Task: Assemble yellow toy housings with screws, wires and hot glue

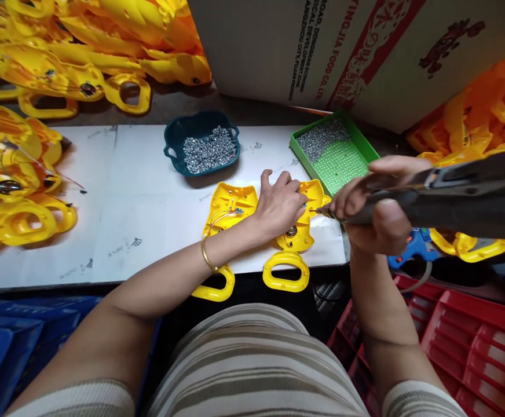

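Note:
My right hand (378, 208) is wrapped round a dark electric screwdriver (443, 197), held almost level. Its bit points left and meets the right edge area of a yellow plastic shell half (300, 240). My left hand (281, 202) lies over that shell half with bent fingers, gripping it near the bit; whether a small part is under the fingertips is hidden. Left of it, partly behind my forearm, is a second yellow shell half (230, 197) with thin wires and a small circuit board (238, 211). Both shells have loop handles, one handle (286, 285) overhanging the table's front edge.
A dark teal basket (172, 136) and a green tray (363, 145) hold small silvery screws. Yellow shells (13, 168) are piled left, behind and right. A large printed carton (256, 52) stands behind. Blue crates (39, 324) and red crates (452, 324) flank me below the white-covered table (126, 220).

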A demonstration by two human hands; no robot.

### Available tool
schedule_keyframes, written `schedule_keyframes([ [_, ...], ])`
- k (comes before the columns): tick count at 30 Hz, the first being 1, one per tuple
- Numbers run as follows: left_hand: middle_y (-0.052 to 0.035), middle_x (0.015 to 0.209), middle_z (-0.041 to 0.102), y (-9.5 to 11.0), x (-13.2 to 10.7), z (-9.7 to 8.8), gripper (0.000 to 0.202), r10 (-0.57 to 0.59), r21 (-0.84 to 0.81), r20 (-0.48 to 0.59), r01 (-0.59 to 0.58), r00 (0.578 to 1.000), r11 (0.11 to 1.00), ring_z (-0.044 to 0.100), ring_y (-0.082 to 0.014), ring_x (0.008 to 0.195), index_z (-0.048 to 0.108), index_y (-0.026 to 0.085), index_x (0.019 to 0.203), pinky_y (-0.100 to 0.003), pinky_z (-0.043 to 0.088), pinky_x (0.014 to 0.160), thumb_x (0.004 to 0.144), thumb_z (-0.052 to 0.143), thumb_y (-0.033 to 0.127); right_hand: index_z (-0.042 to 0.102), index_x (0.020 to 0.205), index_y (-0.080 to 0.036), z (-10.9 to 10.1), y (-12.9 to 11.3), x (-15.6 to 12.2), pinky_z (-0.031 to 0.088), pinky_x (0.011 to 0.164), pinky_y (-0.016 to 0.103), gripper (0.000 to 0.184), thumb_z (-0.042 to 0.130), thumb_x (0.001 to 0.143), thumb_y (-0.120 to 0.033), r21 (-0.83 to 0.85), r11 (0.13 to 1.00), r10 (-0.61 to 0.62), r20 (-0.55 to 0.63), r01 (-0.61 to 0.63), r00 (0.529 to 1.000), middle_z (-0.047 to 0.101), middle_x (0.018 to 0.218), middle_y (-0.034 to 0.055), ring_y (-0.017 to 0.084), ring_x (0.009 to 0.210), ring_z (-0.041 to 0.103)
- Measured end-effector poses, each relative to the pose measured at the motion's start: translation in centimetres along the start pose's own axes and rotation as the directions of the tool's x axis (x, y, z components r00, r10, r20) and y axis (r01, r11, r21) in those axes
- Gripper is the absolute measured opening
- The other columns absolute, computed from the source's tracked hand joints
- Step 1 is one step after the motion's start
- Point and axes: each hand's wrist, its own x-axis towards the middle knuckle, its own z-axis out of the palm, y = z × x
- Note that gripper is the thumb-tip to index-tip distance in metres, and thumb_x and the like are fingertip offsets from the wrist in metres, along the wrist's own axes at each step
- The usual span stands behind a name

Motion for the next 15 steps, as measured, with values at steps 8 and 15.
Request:
schedule_keyframes([
  [8, -0.0092, 0.146, 0.048, -6.4, -8.6, -4.4, 0.061, 0.257, -0.039, 0.117, -0.254, 0.959, 0.966, 0.034, -0.0342, 0.136, 0.054, 0.028, 0.135, -0.056, 0.017, 0.113, 0.083, 0.066, 0.056, 0.066, 0.095, -0.026, -1.2, 0.6, -2.6, 0.034, 0.033, 0.027, 0.019, 0.067, 0.077, -0.033, 0.153, 0.985, -0.063, -0.111, 0.08, 0.992, 0.046, 0.049, -0.0062, 0.012, 0.035, 0.041],
  [15, -0.0149, 0.158, 0.028, -8.2, -11.2, -1.9, 0.086, 0.105, -0.051, 0.16, -0.098, 0.982, 0.994, 0.022, -0.0385, 0.143, 0.038, 0.027, 0.147, -0.058, 0.015, 0.114, 0.075, 0.072, 0.059, 0.063, 0.097, -0.03, 0.6, 1.8, -3.0, 0.034, 0.036, 0.028, 0.021, 0.066, 0.079, -0.041, 0.112, 0.994, -0.008, -0.082, 0.017, 0.997, 0.047, 0.051, -0.005, 0.013, 0.037, 0.042],
])
